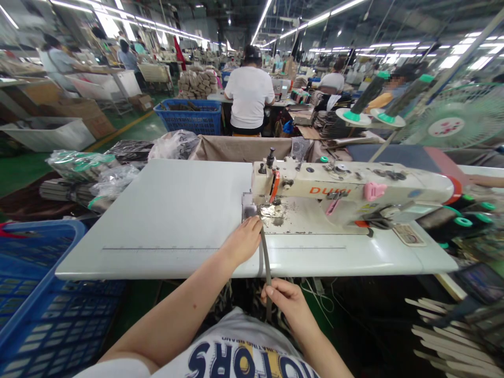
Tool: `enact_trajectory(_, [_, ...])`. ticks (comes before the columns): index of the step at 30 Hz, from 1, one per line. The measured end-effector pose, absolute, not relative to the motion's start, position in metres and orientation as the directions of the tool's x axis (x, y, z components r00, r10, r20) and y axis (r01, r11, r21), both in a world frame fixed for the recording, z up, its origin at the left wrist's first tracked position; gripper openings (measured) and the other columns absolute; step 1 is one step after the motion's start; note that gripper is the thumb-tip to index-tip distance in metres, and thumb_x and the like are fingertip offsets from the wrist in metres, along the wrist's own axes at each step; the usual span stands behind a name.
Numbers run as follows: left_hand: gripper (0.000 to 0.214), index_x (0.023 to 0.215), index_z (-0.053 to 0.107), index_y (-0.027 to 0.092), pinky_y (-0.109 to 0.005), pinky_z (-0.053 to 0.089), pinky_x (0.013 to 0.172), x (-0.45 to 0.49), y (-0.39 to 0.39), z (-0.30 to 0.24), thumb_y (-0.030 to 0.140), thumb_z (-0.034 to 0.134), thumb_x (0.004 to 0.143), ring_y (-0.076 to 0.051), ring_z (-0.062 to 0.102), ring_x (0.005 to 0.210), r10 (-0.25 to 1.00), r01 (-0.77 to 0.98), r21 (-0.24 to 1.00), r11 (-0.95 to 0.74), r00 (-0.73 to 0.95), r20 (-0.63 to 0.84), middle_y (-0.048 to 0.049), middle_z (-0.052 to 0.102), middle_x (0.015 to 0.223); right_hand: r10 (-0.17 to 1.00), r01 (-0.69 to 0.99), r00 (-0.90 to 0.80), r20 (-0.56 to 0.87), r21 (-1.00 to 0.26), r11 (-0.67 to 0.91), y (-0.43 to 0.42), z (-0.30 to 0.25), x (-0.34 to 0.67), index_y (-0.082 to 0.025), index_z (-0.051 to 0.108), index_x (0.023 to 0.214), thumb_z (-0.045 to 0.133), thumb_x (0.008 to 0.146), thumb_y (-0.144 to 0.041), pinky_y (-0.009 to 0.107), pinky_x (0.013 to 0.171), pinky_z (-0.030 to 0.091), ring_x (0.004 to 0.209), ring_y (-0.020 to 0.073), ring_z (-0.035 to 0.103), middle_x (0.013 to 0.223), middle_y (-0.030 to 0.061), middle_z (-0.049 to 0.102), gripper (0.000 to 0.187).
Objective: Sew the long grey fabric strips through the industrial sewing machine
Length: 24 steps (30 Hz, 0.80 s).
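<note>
A narrow grey-brown fabric strap runs from the needle area of a white sewing machine over the table's front edge toward my lap. Close to the presser foot, my left hand has its fingers together on the strap's far end, and its fingertips partly cover the strap there. Below the table edge, my right hand pinches the strap between thumb and fingers, with a short tail hanging beneath. The strap is slightly curved between both hands.
A white sewing table with a printed ruler line surrounds the machine. Blue plastic baskets stand at left, beside plastic-wrapped bundles. Thread cones and a green fan are at right. Pale strips lie lower right. A co-worker sits ahead.
</note>
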<state>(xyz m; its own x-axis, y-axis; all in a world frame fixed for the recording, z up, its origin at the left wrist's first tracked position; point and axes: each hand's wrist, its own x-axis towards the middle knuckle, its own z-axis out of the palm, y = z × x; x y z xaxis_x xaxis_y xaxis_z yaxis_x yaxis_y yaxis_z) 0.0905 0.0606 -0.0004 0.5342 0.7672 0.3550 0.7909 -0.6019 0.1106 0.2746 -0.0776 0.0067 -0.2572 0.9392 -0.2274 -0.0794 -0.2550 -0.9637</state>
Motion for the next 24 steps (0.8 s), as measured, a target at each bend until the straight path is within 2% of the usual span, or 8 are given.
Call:
enact_trajectory(10, [0.024,0.123,0.059,0.013,-0.041,0.046,0.119,0.0868,0.0554,-0.0007,0.015,0.045,0.103,-0.027,0.058,0.132,0.756,0.773,0.1,-0.626,0.571,0.32,-0.0129,0.065,0.128,0.931,-0.087,-0.313,-0.189,-0.97,-0.226,-0.0777,0.0085,0.2734,-0.019,0.077,0.073,0.079,0.087,-0.053,0.031,0.071,0.043,0.07,0.0183,0.057,0.072,0.0021,0.069,0.037])
enact_trajectory(14, [0.023,0.122,0.059,0.013,-0.042,0.046,0.119,0.086,0.056,-0.0019,0.015,0.046,0.103,-0.027,0.057,0.132,0.744,0.758,0.1,-0.644,0.591,0.313,-0.0135,0.064,0.129,0.934,-0.067,-0.315,-0.171,-0.977,-0.201,-0.0756,0.0084,0.2725,-0.019,0.073,0.071,0.083,0.083,-0.051,0.029,0.067,0.04,0.068,0.0164,0.052,0.07,-0.0009,0.062,0.036])
enact_trajectory(17, [0.022,0.122,0.059,0.012,-0.042,0.046,0.118,0.0866,0.056,-0.0024,0.016,0.046,0.104,-0.028,0.058,0.131,0.747,0.764,0.101,-0.637,0.579,0.327,-0.0146,0.064,0.129,0.951,-0.027,-0.279,-0.13,-0.989,-0.143,-0.074,0.01,0.2719,-0.02,0.072,0.07,0.084,0.082,-0.049,0.03,0.07,0.041,0.074,0.0183,0.055,0.076,0.0001,0.062,0.033])
enact_trajectory(20, [0.023,0.122,0.058,0.013,-0.042,0.047,0.118,0.0874,0.0556,-0.0017,0.015,0.047,0.103,-0.027,0.059,0.128,0.747,0.769,0.1,-0.632,0.569,0.345,-0.0143,0.064,0.129,0.958,-0.025,-0.241,-0.154,-0.986,-0.165,-0.0736,0.0082,0.2711,-0.021,0.077,0.083,0.082,0.083,-0.051,0.032,0.077,0.046,0.082,0.0213,0.061,0.083,0.0028,0.07,0.03])
enact_trajectory(22, [0.023,0.122,0.058,0.013,-0.042,0.047,0.117,0.0874,0.0554,-0.0011,0.014,0.047,0.102,-0.027,0.06,0.127,0.746,0.766,0.103,-0.634,0.572,0.342,-0.0141,0.063,0.128,0.948,-0.05,-0.232,-0.218,-0.971,-0.236,-0.0737,0.0046,0.2701,-0.022,0.078,0.097,0.081,0.083,-0.056,0.032,0.072,0.046,0.075,0.0205,0.062,0.083,0.0036,0.075,0.036])
enact_trajectory(24, [0.022,0.122,0.058,0.014,-0.043,0.047,0.117,0.0872,0.0553,-0.0005,0.014,0.048,0.102,-0.027,0.059,0.128,0.746,0.762,0.108,-0.639,0.579,0.328,-0.0141,0.063,0.127,0.938,-0.07,-0.224,-0.265,-0.955,-0.287,-0.0736,0.0009,0.2691,-0.023,0.077,0.101,0.08,0.081,-0.063,0.03,0.063,0.044,0.065,0.0185,0.06,0.078,0.0034,0.076,0.045])
